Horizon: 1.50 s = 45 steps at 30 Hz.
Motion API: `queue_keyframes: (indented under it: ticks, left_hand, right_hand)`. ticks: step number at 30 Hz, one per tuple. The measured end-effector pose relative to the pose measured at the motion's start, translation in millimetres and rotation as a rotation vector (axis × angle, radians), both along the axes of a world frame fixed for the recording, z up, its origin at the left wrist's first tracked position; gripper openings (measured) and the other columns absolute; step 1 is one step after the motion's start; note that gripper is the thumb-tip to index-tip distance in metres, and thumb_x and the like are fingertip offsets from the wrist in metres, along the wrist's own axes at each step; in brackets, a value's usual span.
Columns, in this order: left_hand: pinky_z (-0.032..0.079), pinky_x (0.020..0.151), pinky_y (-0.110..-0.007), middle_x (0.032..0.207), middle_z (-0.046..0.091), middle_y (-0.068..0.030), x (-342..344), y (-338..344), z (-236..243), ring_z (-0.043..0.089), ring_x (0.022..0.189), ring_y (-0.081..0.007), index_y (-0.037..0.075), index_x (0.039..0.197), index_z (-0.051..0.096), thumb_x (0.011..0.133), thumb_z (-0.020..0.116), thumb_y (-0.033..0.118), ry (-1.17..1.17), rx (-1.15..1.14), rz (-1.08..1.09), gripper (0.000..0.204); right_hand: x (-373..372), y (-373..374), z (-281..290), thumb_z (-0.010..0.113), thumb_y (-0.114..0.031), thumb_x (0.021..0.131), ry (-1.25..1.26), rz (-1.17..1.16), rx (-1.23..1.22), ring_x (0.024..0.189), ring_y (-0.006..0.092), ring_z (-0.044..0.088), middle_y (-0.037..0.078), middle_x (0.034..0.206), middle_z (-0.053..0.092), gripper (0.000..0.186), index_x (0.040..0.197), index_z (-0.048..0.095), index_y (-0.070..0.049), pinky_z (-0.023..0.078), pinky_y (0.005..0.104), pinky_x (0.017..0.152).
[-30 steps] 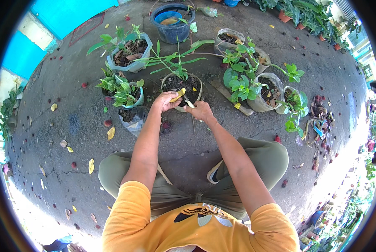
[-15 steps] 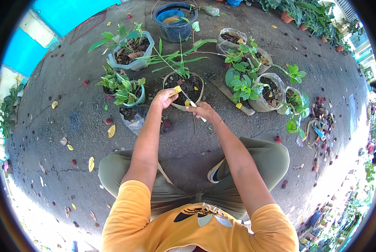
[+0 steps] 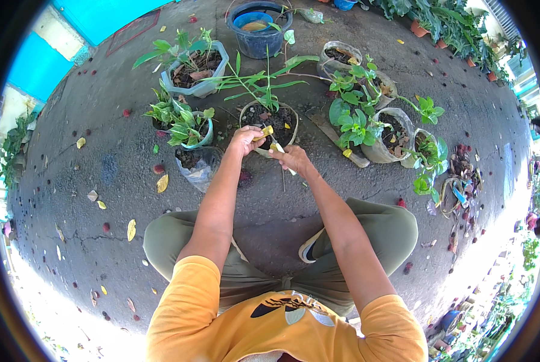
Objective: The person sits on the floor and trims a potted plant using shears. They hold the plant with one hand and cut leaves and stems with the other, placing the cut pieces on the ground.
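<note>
Both of my hands are over the near rim of a round pale pot (image 3: 244, 116), which holds dark soil and a plant (image 3: 268, 96) with long narrow green leaves. Between thumb and fingers my left hand (image 3: 244, 141) pinches a yellow piece (image 3: 267, 131), too small to tell its kind. My right hand (image 3: 294, 159) is closed on a slim tool with a pale yellowish handle (image 3: 276, 147); its thin tip points at the yellow piece. Whether the two touch cannot be made out.
Potted plants stand left (image 3: 204, 84) and right (image 3: 375, 148) of the pot. A long flat blade (image 3: 329, 134) with a yellow-banded handle lies on the ground. Behind stands a dark bucket (image 3: 259, 45) with a blue container. A clear bag of soil (image 3: 198, 169) sits near my left forearm.
My left hand has moved slightly right with the yellow piece, closer to the right hand. The whole view has shifted a little. Both hands keep their holds.
</note>
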<state>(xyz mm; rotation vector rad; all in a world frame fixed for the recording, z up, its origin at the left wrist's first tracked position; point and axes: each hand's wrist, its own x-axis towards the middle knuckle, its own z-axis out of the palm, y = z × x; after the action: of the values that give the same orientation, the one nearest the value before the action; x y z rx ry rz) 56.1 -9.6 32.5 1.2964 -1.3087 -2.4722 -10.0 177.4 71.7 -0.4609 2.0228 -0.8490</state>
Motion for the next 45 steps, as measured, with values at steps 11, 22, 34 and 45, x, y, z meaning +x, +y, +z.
queue_keyframes:
  ticks: [11,22,34,45]
  left_hand:
    - [0.057,0.078,-0.031,0.104,0.06,-0.0155,-1.9,-8.0,-11.2,0.062,0.09,-0.0266,-0.008,0.104,0.058,0.082,0.058,-0.003,0.072,0.037,0.207,0.022]
    - [0.057,0.073,-0.03,0.097,0.063,-0.0105,-3.3,0.4,-6.0,0.063,0.084,-0.0209,0.0,0.104,0.061,0.081,0.062,-0.004,0.029,-0.044,0.157,0.023]
    - [0.057,0.078,-0.031,0.098,0.061,-0.013,-3.5,4.1,-11.8,0.062,0.083,-0.0232,-0.006,0.103,0.061,0.082,0.057,-0.007,0.038,-0.046,0.123,0.021]
    - [0.058,0.08,-0.033,0.099,0.061,-0.0141,-8.2,-2.1,-11.5,0.064,0.088,-0.0252,-0.007,0.102,0.058,0.081,0.059,-0.009,0.126,-0.024,0.313,0.021]
  right_hand:
    - [3.0,-2.9,-11.9,0.065,-0.053,0.077,0.188,0.01,-0.01,0.053,0.0157,0.063,0.007,0.06,0.062,0.054,0.074,0.062,0.001,0.052,0.0303,0.056]
    - [1.0,-2.1,-15.7,0.068,-0.054,0.073,0.143,-0.005,0.028,0.064,0.0133,0.061,0.006,0.07,0.063,0.056,0.084,0.065,0.0,0.05,0.028,0.062]
    - [-2.0,-5.6,-18.5,0.06,-0.062,0.073,0.145,0.063,0.129,0.091,0.0324,0.065,0.023,0.09,0.066,0.071,0.098,0.064,0.004,0.049,0.0404,0.084]
    - [-6.8,-7.7,-33.3,0.066,-0.053,0.075,0.175,0.025,0.034,0.053,0.0139,0.062,0.005,0.061,0.062,0.053,0.08,0.064,0.0,0.051,0.0287,0.057]
